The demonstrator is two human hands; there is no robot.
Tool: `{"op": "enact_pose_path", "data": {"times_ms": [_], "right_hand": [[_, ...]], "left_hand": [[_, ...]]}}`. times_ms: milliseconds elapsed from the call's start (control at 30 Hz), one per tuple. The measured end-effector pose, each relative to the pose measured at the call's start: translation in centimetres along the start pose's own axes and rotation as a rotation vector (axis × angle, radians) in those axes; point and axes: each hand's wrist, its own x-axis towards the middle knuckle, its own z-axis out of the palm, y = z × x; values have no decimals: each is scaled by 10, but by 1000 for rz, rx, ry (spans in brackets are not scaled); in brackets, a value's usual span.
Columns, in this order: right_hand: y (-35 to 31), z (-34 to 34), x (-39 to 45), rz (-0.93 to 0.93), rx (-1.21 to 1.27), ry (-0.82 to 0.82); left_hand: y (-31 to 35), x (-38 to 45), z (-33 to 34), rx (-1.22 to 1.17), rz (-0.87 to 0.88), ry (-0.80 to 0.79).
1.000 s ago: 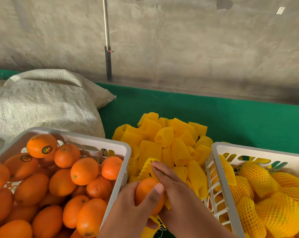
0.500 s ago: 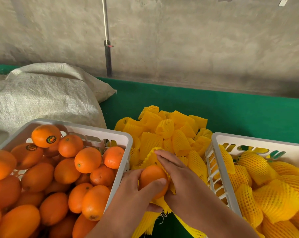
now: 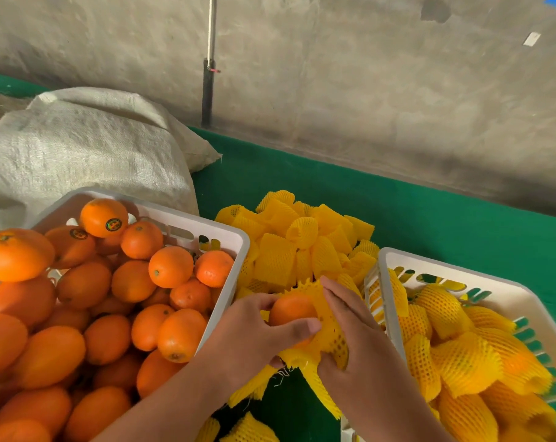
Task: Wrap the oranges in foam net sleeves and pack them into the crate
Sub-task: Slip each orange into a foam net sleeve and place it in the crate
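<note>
Between the two crates, both hands are working on one orange (image 3: 291, 309). The left hand (image 3: 254, 336) is holding the orange, with the thumb curled over its front. The right hand (image 3: 353, 327) is gripping a yellow sleeve (image 3: 329, 323) and stretching it around the right side of the fruit. The left side of the orange is still bare.

The orange looks round, firm and a bit heavy, so it could roll or slip out. It is best held around the middle, with fingers on both sides. The sleeve looks soft, light and stretchy. It should be taken by its open edge and pulled wide, because the net may snag or tear if it is yanked.

More sleeves are lying in a pile (image 3: 296, 247) just behind the hands. The left crate (image 3: 225, 240) is full of bare oranges. The right crate (image 3: 394, 260) is holding wrapped ones, and this orange probably goes there next.
</note>
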Motion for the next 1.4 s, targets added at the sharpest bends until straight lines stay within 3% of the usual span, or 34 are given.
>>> {"op": "enact_pose_path", "data": {"times_ms": [233, 400, 567, 733, 833, 1167, 1267, 1400], "right_hand": [[-12, 6, -20, 340, 32, 254], [-21, 7, -16, 352, 91, 363], [-35, 12, -22, 224, 72, 457], [-36, 18, -24, 141, 102, 530], [-34, 18, -26, 121, 125, 556], [-48, 40, -40, -85, 158, 628], [-51, 48, -40, 0, 280, 615], [-59, 37, -38, 217, 658, 505]], "left_hand": [[-9, -2, 9, 372, 114, 145], [-14, -3, 15, 515, 231, 141], [-13, -1, 10, 378, 172, 147], [-11, 1, 8, -14, 73, -85], [-9, 1, 6, -67, 24, -144], [3, -9, 4, 343, 360, 301], [1, -11, 5, 371, 384, 320], [-1, -14, 6, 440, 456, 343]]}}
